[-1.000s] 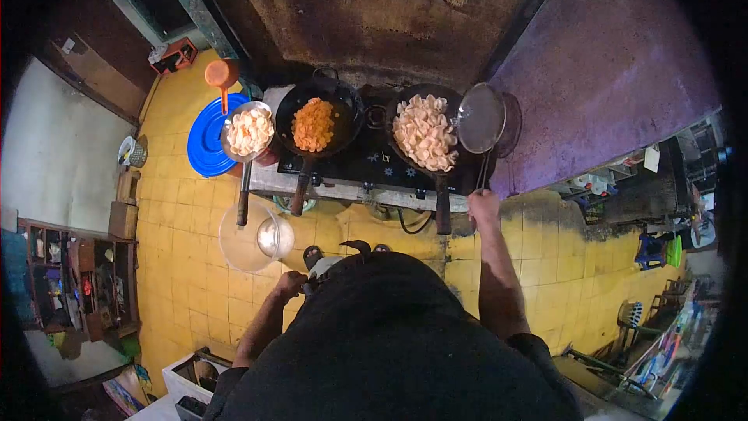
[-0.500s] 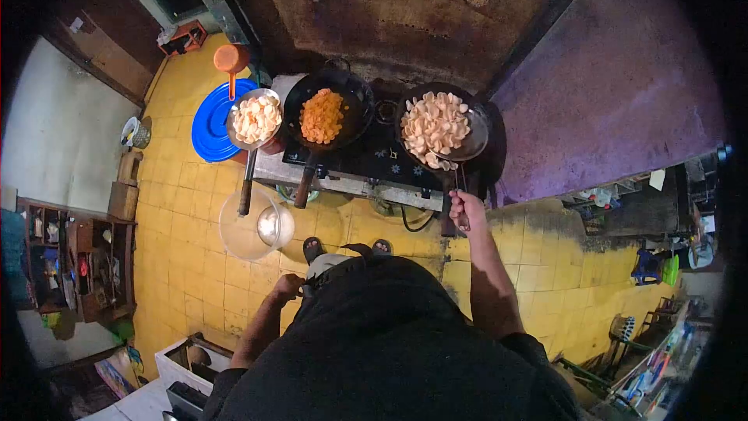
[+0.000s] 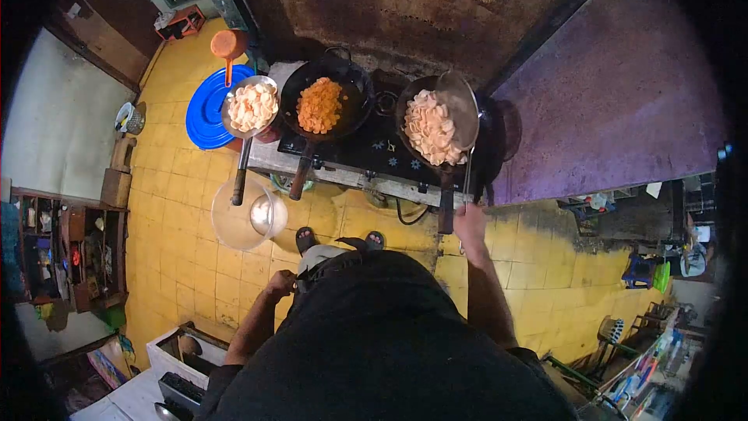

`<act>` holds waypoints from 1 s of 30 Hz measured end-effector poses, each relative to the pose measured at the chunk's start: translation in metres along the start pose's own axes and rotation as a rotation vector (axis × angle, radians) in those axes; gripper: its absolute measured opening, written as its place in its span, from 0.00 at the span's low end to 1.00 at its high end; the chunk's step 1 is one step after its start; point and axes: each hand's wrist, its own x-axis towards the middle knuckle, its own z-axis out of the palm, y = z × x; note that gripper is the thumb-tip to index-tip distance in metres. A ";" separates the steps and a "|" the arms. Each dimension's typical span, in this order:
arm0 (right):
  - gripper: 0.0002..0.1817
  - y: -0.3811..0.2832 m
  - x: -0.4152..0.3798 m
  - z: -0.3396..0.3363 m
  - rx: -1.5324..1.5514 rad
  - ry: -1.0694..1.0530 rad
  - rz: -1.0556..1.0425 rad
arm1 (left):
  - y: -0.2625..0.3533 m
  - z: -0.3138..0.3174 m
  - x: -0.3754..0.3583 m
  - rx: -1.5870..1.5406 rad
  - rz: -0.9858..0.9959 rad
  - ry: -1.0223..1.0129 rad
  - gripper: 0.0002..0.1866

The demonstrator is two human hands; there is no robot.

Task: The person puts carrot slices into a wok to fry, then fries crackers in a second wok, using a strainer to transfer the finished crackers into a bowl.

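Note:
My right hand (image 3: 470,228), a little blurred, is closed around the long wire handle of a round mesh strainer (image 3: 463,109). The strainer's head is tilted at the right side of a dark frying pan (image 3: 403,121). Pale round crackers (image 3: 431,129) are heaped beside it in this pan. My left hand (image 3: 280,282) hangs by my hip with its fingers curled; what they hold, if anything, is hidden. Left of the pan, orange pieces (image 3: 319,107) lie in a black wok (image 3: 357,101). More pale crackers (image 3: 252,107) fill a long-handled skimmer (image 3: 241,168).
The pans stand on a black gas stove (image 3: 378,157) against a brown wall. A blue lid (image 3: 204,121) and an orange dipper (image 3: 227,45) are at the left. On the yellow tiled floor stands a clear tub (image 3: 234,230). A purple panel (image 3: 600,86) rises at the right.
My right hand has tipped the strainer upward to the right and moved slightly down. The crackers now sit heaped on the left of the pan. My left hand stays at my hip.

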 end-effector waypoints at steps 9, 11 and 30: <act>0.15 -0.004 0.015 -0.006 0.149 0.161 -0.085 | -0.013 -0.004 0.018 0.116 0.388 0.029 0.15; 0.13 0.016 0.034 0.027 0.357 0.086 -0.030 | 0.004 -0.002 0.005 -0.114 0.080 0.022 0.16; 0.12 0.110 0.092 0.150 0.445 0.017 -0.030 | -0.035 -0.001 0.019 0.160 0.254 -0.058 0.12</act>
